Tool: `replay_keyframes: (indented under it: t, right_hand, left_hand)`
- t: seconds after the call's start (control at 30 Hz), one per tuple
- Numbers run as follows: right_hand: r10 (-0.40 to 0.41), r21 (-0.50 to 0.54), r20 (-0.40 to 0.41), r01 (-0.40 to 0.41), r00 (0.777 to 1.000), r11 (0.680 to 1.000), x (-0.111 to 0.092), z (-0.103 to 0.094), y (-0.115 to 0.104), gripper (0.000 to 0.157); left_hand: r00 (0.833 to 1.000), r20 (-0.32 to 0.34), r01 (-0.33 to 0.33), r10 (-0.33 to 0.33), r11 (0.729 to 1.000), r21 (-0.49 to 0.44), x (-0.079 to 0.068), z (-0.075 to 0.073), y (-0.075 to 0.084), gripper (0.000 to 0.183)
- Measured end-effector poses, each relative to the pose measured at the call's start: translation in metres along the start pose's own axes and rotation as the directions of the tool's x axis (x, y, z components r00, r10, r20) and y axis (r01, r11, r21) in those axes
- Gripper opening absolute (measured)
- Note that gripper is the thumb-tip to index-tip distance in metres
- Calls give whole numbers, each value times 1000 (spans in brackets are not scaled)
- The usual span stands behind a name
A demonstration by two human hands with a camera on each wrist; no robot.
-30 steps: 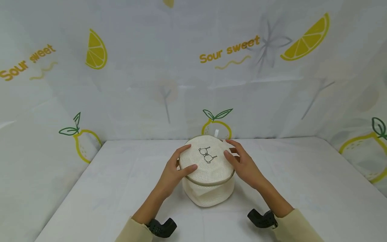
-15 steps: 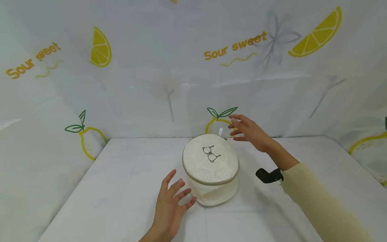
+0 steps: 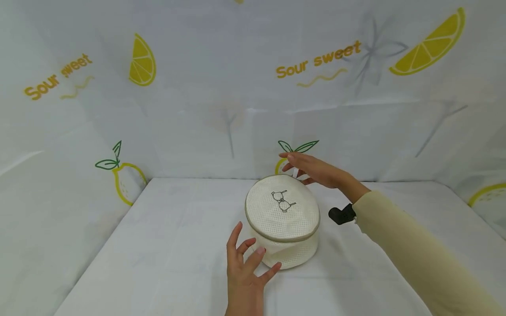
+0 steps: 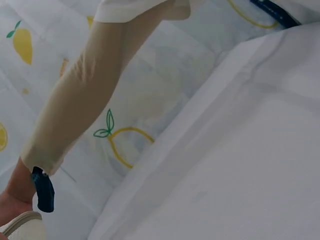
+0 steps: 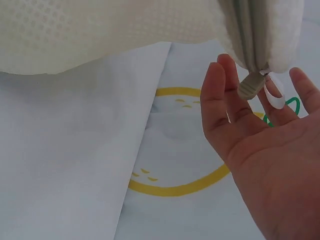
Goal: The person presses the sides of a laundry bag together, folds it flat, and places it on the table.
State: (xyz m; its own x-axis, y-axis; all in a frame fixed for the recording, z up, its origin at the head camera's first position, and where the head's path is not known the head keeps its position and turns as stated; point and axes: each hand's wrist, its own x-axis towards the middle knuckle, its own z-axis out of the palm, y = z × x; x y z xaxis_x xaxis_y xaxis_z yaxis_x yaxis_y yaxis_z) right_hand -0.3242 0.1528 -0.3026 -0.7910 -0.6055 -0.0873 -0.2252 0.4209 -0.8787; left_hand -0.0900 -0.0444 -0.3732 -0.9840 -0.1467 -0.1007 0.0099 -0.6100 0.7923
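Observation:
A round, cream mesh laundry bag [image 3: 269,221] stands on the table, its domed top bearing a small dark line drawing and edged by a grey-beige zip. My left hand [image 3: 247,272] is at the bag's front left, fingers spread and loosely bent beside its lower side. Behind the bag's top, my right hand [image 3: 316,170] reaches over from the right with relaxed fingers. The right wrist view shows the zip pull [image 5: 251,86] and a white loop tag [image 5: 276,101] hanging in front of those fingers, ungripped. The left wrist view catches just a corner of the bag [image 4: 30,227].
The white-covered table [image 3: 178,237] ends at a lemon-printed cloth backdrop [image 3: 205,87] close behind the bag. Black wrist cameras are strapped on; the right one [image 3: 341,214] juts out beside the bag. The right sleeve [image 3: 403,237] crosses the table's right side.
Both hands have let go of the bag's top. The left hand has dropped to its front; the right has gone round behind, then moved left toward the tag. The head view has shifted slightly.

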Motion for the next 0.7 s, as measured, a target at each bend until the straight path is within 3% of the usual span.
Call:
replay_keyframes:
  t: [0.17,0.27,0.47,0.53,0.7]
  right_hand:
    - [3,35,17,-3,1000,999,1,3,3,62]
    - [5,58,24,-7,1000,998,2,6,3,63]
    - [14,123,23,-16,1000,992,1,10,3,62]
    - [20,138,16,-22,1000,990,-1,10,4,60]
    - [10,158,20,-13,1000,987,-4,12,9,57]
  left_hand:
    - [998,9,-69,69,997,24,4,5,-7,70]
    - [989,9,-147,147,987,66,5,5,-10,70]
    - [938,26,-343,346,917,203,3,1,-12,65]
    - [933,40,-358,358,908,217,3,0,-12,65]
    - [938,66,-347,341,907,238,10,-1,-15,69]
